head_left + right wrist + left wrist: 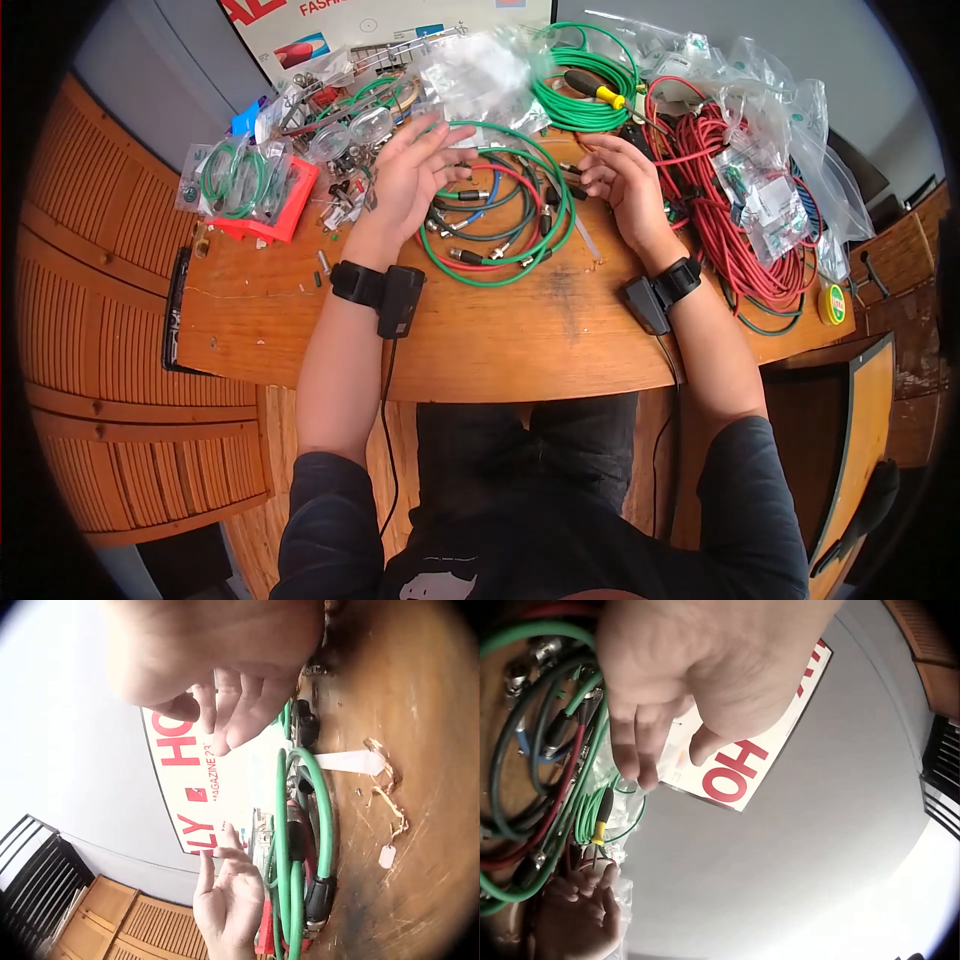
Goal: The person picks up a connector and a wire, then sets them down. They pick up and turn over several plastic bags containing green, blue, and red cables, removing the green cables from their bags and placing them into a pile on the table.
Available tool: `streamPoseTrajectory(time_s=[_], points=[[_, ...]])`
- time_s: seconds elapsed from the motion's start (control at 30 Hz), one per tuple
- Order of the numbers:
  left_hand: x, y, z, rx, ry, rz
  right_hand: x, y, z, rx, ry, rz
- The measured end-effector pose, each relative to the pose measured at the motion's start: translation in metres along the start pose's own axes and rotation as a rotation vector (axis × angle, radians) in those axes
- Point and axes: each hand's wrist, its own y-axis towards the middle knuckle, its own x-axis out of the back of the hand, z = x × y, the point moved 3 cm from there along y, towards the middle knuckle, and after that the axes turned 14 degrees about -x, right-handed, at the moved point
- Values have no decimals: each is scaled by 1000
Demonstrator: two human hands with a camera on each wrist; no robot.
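Observation:
Both hands hover over the wooden table, palms turned toward each other, with nothing in their grasp. My left hand (402,190) has its fingers extended, at the left side of a loose ring of cables. Across from it, my right hand (632,190) bends its fingers loosely at the ring's right side. The ring has a thick green cable (325,817) outermost, with red, blue and black cables inside it. Black-sleeved metal connectors (468,196) end several of them. In the left wrist view, a dark cable (496,776) curves below the green one.
Behind lie a green cable coil (560,108), a yellow-black screwdriver (595,88) and clear plastic bags (480,75). A large red cable bundle (715,255) lies right, near a yellow tin (832,304). At left stands a red bin (302,185) among loose connectors. A white strip (349,762) lies near the right hand.

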Motion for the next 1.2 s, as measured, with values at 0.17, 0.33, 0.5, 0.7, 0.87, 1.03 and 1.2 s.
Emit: streamPoseTrajectory(time_s=[0.17,0.33,0.5,0.7,0.87,1.03,1.2], points=[[8,-1,-6,-23,245,-102,-1,-3,4,16,-29,-35],[49,5,-66,-523,1096,-225,4,3,-4,28,-65,-50],[89,-20,-134,-570,2182,-468,1,1,-2,56,-95,-42],[144,-33,-167,-375,2362,-435,-5,-4,-1,69,-161,-31],[92,-30,-187,-758,2060,-549,-7,-5,-2,56,-155,0],[-17,-29,-153,-1144,1554,-204,-30,-12,-8,-375,133,635],[-98,-42,-50,-841,1150,717,-47,-30,10,-483,583,780]])
